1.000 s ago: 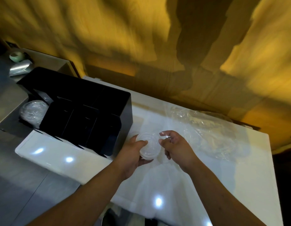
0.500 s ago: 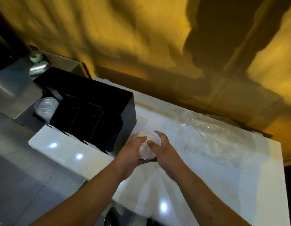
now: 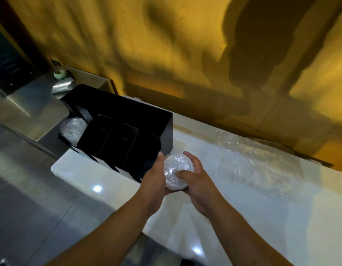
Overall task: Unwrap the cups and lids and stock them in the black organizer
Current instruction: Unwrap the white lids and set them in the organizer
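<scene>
Wall (image 3: 166, 45): warm yellow-orange wood grain, blurred, with a large dark shadow cast across its right half. White glossy surface (image 3: 243, 217) runs along the wall, showing small bright light reflections. Grey tiled floor (image 3: 32, 208) at lower left. Stainless steel counter (image 3: 28, 104) at left, carrying a small green cup (image 3: 59, 74).

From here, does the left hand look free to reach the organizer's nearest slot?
Probably not yet: the left hand and right hand together hold a stack of clear lids. The black organizer lies just beside it, nothing between.
</scene>
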`<action>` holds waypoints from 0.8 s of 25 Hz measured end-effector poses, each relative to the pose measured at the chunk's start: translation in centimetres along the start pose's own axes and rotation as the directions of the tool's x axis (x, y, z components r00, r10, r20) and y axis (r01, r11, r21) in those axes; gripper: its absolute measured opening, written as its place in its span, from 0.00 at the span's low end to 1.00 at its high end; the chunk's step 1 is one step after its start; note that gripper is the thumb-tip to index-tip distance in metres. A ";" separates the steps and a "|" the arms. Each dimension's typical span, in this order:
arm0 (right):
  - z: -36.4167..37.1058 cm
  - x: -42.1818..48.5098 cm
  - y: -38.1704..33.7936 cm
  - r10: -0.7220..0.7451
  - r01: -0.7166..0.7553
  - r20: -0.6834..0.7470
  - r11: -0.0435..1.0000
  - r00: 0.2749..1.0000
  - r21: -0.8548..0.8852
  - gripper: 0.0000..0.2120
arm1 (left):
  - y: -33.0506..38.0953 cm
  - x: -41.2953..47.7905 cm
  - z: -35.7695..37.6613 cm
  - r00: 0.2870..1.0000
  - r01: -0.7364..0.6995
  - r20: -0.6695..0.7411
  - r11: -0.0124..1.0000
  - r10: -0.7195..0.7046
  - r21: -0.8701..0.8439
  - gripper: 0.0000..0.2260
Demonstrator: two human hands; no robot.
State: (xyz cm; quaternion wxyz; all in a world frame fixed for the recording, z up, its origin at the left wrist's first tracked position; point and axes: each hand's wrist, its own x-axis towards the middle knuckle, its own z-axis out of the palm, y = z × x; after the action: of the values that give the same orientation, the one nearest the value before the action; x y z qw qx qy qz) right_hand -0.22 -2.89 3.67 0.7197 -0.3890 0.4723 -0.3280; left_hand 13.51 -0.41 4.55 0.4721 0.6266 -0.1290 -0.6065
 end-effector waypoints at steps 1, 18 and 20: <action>2.6 -0.1 0.5 -0.025 0.024 -0.051 1.000 0.998 -0.018 0.25 | 0.5 0.1 -2.4 1.000 -0.019 0.024 0.999 0.018 0.035 0.24; 19.3 -1.7 3.8 -0.118 0.117 -0.191 0.993 0.974 -0.019 0.19 | 7.2 -0.5 -19.7 0.917 -0.208 0.386 0.947 0.101 0.246 0.13; 19.5 -1.5 3.6 -0.097 0.100 -0.186 0.995 0.978 0.007 0.16 | 7.2 -0.1 -20.0 0.912 -0.235 0.393 0.934 0.117 0.268 0.12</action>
State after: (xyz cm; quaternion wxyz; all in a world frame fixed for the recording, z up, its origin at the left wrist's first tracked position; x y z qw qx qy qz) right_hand 17.88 4.94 6.05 0.6586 -0.3739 0.5146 -0.4019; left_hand 34.06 4.65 6.38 0.3884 0.5526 -0.3659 -0.6402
